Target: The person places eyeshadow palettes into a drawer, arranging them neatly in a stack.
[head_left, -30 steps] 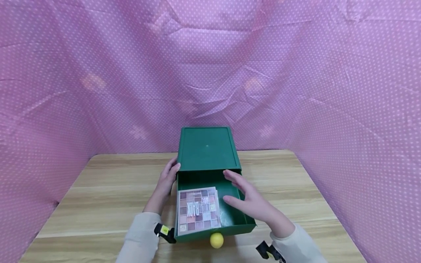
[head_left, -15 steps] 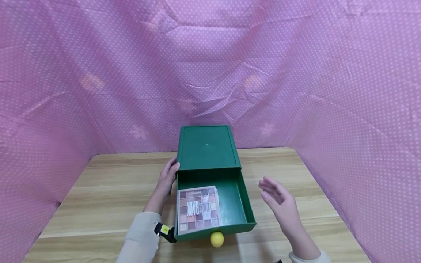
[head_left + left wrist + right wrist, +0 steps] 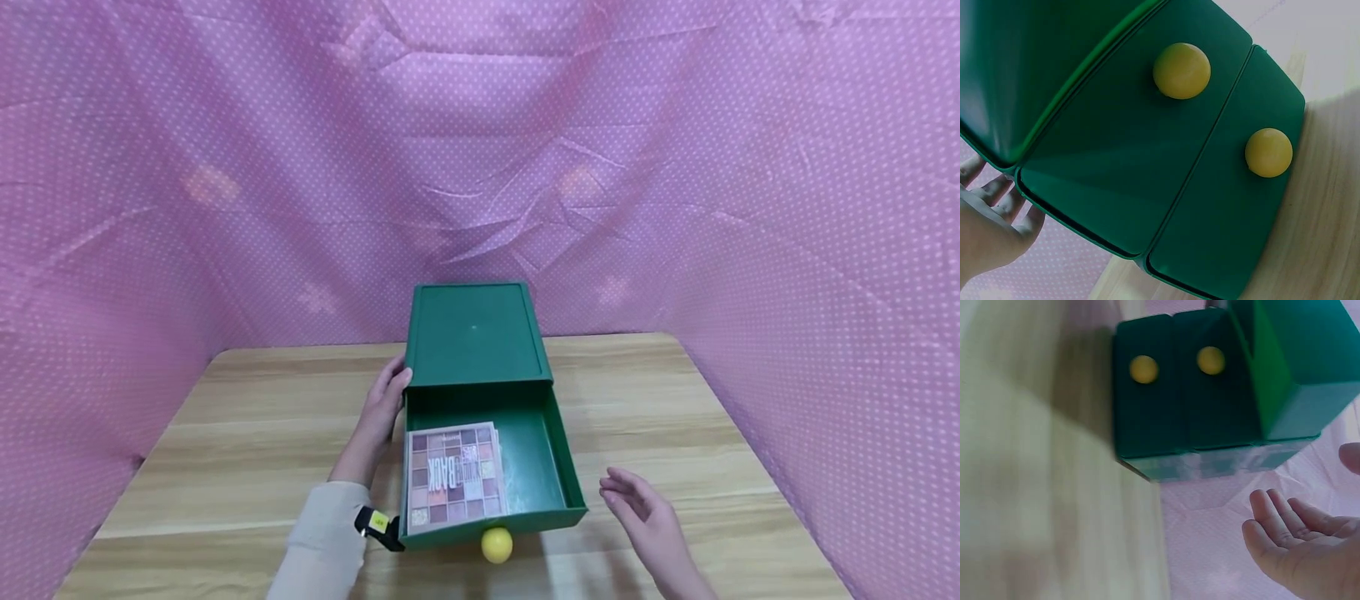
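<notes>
A green drawer cabinet (image 3: 474, 333) stands on the table with its top drawer (image 3: 538, 467) pulled out. Inside, on the left, lies an eyeshadow palette (image 3: 453, 477) with "BACK" on its lid; an edge beneath it hints at another flat item. A round yellow knob (image 3: 497, 545) sits on the drawer's front. My left hand (image 3: 380, 408) rests against the cabinet's left side, fingers extended along it. Off to the right of the drawer hovers my right hand (image 3: 648, 525), fingers loosely bent, nothing in it. The right wrist view also shows that hand (image 3: 1304, 544) apart from the cabinet.
Two closed lower drawers with yellow knobs (image 3: 1182, 70) show under the pulled-out one in the wrist views. The wood-grain table (image 3: 247, 450) spreads to both sides. Pink dotted cloth (image 3: 480, 167) hangs behind and at both sides.
My right hand has left the space over the open drawer, moving right and then down toward me. The left hand, drawer and palette stay in place.
</notes>
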The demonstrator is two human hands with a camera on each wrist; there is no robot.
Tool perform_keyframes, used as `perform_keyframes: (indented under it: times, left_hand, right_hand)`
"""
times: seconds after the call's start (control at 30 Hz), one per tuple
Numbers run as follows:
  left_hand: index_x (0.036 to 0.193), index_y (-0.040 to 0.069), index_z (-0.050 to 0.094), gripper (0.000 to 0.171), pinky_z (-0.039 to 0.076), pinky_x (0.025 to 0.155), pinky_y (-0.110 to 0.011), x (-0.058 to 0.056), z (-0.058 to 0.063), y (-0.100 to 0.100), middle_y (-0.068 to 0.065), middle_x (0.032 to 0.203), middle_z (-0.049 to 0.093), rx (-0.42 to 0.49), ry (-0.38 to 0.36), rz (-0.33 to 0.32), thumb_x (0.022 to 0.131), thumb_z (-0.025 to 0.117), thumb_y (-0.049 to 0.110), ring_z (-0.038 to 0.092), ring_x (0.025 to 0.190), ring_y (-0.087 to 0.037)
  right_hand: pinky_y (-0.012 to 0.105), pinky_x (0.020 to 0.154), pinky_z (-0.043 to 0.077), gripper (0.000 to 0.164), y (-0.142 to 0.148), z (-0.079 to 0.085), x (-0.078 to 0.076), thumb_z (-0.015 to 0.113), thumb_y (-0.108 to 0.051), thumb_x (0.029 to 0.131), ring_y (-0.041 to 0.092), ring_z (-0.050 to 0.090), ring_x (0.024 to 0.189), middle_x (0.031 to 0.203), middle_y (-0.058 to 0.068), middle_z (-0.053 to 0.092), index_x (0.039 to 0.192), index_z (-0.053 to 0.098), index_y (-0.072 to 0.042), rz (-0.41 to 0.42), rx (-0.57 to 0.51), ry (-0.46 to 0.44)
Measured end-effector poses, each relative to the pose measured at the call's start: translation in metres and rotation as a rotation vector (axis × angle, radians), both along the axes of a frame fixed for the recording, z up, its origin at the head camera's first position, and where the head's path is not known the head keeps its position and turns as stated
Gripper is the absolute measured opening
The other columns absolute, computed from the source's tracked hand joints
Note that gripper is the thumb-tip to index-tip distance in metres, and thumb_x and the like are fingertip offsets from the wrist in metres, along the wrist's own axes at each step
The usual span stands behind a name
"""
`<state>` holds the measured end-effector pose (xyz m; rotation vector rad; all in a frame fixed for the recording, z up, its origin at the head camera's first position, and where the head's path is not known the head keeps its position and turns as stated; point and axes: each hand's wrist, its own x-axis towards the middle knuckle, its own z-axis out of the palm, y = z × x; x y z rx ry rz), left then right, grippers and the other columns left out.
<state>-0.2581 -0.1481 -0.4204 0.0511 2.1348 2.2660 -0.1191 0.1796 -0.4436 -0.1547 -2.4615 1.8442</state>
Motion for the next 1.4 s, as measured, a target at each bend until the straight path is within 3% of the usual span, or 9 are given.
perform_keyframes:
  times: [0.17, 0.4, 0.53, 0.7, 0.97, 1.4]
  left_hand:
    - [0.146, 0.011, 0.028, 0.058, 0.017, 0.114, -0.053, 0.000, -0.001, 0.001, -0.013, 0.152, 0.025, 0.022, 0.008, 0.002, 0.094, 0.043, 0.032, 0.020, 0.140, -0.029]
    - [0.146, 0.010, 0.028, 0.059, 0.019, 0.113, -0.054, 0.001, -0.001, 0.000, -0.014, 0.151, 0.026, 0.003, 0.012, -0.001, 0.094, 0.043, 0.033, 0.022, 0.139, -0.029]
    - [0.146, 0.012, 0.028, 0.058, 0.018, 0.113, -0.054, 0.002, 0.000, 0.001, -0.013, 0.151, 0.025, -0.009, 0.006, 0.000, 0.094, 0.042, 0.035, 0.021, 0.140, -0.030]
    - [0.146, 0.014, 0.028, 0.059, 0.017, 0.114, -0.054, 0.003, 0.001, 0.000, -0.011, 0.152, 0.024, -0.021, 0.001, -0.005, 0.094, 0.042, 0.038, 0.020, 0.141, -0.030]
    - [0.146, 0.012, 0.028, 0.059, 0.018, 0.113, -0.055, 0.003, 0.000, 0.000, -0.013, 0.152, 0.024, -0.014, 0.010, -0.006, 0.095, 0.042, 0.037, 0.020, 0.140, -0.031]
    - [0.146, 0.017, 0.028, 0.058, 0.017, 0.114, -0.053, 0.004, 0.000, 0.001, -0.009, 0.153, 0.023, -0.019, -0.016, -0.007, 0.095, 0.042, 0.040, 0.019, 0.141, -0.030]
  right_hand:
    - [0.017, 0.080, 0.050, 0.032, -0.005, -0.015, 0.009, 0.054, -0.001, 0.089, 0.001, 0.061, 0.086, 0.103, 0.019, 0.064, 0.118, 0.051, 0.014, 0.071, -0.009, -0.098]
    - [0.024, 0.072, 0.051, 0.034, -0.018, -0.034, 0.018, 0.051, -0.010, 0.088, 0.011, 0.060, 0.084, 0.095, 0.014, 0.065, 0.108, 0.052, 0.017, 0.376, -0.025, -0.264]
    - [0.025, 0.068, 0.050, 0.039, -0.035, -0.032, 0.023, 0.054, -0.018, 0.089, 0.017, 0.061, 0.084, 0.093, 0.013, 0.066, 0.108, 0.054, 0.016, 0.479, -0.061, -0.313]
    - [0.023, 0.070, 0.050, 0.039, -0.056, -0.017, 0.027, 0.057, -0.018, 0.090, 0.017, 0.059, 0.085, 0.093, 0.010, 0.065, 0.109, 0.055, 0.016, 0.552, -0.114, -0.303]
    - [0.029, 0.070, 0.049, 0.033, -0.086, 0.001, 0.030, 0.063, -0.016, 0.085, 0.016, 0.056, 0.079, 0.087, 0.003, 0.060, 0.108, 0.059, 0.008, 0.495, -0.122, -0.324]
    - [0.035, 0.076, 0.053, 0.037, -0.098, 0.007, 0.028, 0.063, -0.025, 0.088, 0.020, 0.062, 0.082, 0.094, 0.009, 0.067, 0.107, 0.058, 0.006, 0.430, -0.220, -0.346]
